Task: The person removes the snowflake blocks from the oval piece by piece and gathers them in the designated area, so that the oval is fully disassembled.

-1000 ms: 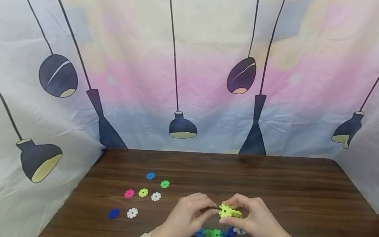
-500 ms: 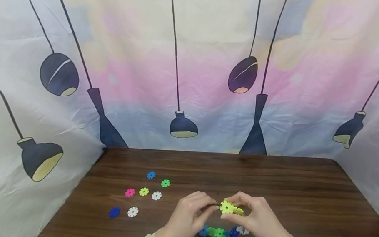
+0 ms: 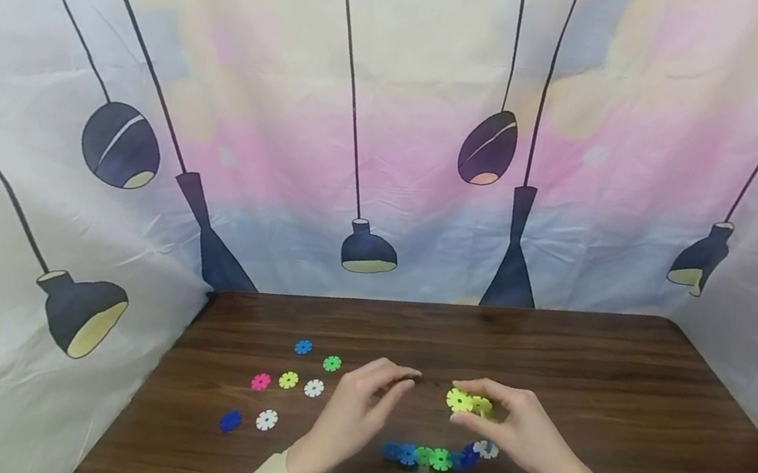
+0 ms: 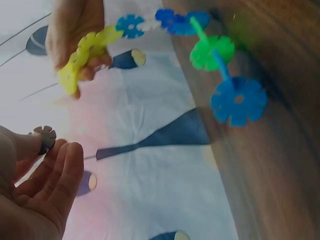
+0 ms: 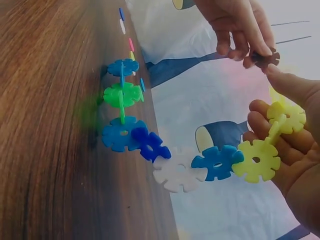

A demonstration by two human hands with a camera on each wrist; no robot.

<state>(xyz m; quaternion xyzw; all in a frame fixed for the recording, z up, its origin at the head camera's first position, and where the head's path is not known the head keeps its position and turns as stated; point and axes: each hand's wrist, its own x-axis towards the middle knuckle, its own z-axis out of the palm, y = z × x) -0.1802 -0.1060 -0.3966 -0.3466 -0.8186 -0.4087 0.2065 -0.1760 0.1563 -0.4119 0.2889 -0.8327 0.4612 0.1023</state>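
Note:
My right hand (image 3: 534, 433) pinches the yellow end (image 3: 460, 400) of a chain of interlocked flower-shaped plastic discs. From there the chain hangs in a curve through a blue disc (image 5: 218, 163), a white disc (image 5: 180, 169), more blue ones and a green disc (image 5: 122, 95), down to a blue disc (image 4: 239, 101) at its free end. My left hand (image 3: 346, 421) pinches a single dark brown flower disc (image 4: 46, 139) between thumb and fingertips. A gap separates this dark disc from the yellow end, both held above the table.
Loose flower discs lie on the brown wooden table (image 3: 590, 375) to the left: a pink disc (image 3: 260, 381), a yellow disc (image 3: 288, 380), a green disc (image 3: 332, 363), plus several blue and white ones. A lamp-patterned cloth (image 3: 417, 192) hangs behind and along the sides.
My left hand has drawn away to the left with the dark disc, which was right at the yellow end before. My right hand has risen slightly with the chain.

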